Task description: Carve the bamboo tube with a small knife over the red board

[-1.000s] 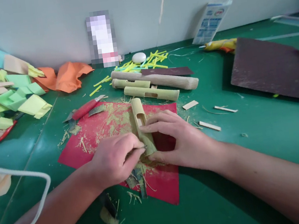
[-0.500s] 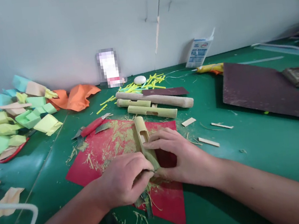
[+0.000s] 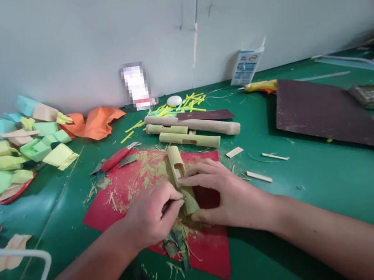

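A short bamboo tube (image 3: 176,156) with a slot cut in its upper side lies over a red sheet (image 3: 211,251) strewn with yellowish dust and shavings. My right hand (image 3: 227,194) grips the tube from the right, fingers along its side and thumb at the near end. Closed in a pinch at the tube's left side is my left hand (image 3: 153,213). Only a thin dark edge shows at its fingertips, apparently a small piece of sandpaper; the rest is hidden. Dark worn strips (image 3: 178,246) lie just below the left hand. A red-handled knife (image 3: 115,158) rests at the sheet's upper left.
Behind the sheet lie two more slotted bamboo tubes (image 3: 190,140) and a long wooden stick (image 3: 202,124). Folded paper pieces (image 3: 36,146) are heaped at left, beside orange paper (image 3: 97,123). A dark brown sheet (image 3: 325,115) and a carton (image 3: 248,65) stand right. Wood slivers (image 3: 259,177) lie nearby.
My left hand has moved up and slightly left along the tube, away from its near end, which now shows more. My right hand keeps its hold.
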`<state>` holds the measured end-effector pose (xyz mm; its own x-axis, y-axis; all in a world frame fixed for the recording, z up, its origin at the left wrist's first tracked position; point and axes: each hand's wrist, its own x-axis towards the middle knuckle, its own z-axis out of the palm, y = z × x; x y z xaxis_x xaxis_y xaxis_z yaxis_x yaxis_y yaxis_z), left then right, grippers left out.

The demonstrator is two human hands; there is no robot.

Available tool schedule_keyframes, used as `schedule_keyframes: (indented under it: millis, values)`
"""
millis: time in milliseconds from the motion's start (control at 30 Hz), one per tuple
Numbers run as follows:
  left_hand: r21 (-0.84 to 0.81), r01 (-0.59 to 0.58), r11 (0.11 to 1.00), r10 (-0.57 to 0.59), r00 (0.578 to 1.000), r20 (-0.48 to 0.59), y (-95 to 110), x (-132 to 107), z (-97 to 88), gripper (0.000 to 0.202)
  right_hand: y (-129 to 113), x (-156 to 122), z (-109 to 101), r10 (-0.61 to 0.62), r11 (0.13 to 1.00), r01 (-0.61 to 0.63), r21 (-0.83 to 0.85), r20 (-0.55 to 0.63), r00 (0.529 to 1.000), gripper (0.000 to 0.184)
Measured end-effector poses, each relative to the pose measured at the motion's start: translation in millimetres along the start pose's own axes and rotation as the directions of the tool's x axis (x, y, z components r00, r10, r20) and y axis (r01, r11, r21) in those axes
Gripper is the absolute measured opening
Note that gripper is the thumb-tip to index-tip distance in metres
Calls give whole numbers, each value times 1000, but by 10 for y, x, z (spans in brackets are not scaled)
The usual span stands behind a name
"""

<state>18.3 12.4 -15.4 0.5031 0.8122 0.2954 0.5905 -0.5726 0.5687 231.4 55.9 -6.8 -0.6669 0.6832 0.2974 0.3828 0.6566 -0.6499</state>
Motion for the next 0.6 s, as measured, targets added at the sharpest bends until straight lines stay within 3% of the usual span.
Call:
schedule_keyframes:
  millis: [167,367,600]
  values:
    - [-71,-133,989,142,979,145,59,-42,-11,7,-5,5,-36,-12,1000,13,-16,50,999,51]
    - [-103,-202,974,205,979,20,24,-28,-1,17,19,-2,-18,-13,1000,13,-9,41,999,52]
    - [-57,-172,984,173,985,10,-2,11,16,15,21,23,-10,-26,1000,26,9,18,1000,47]
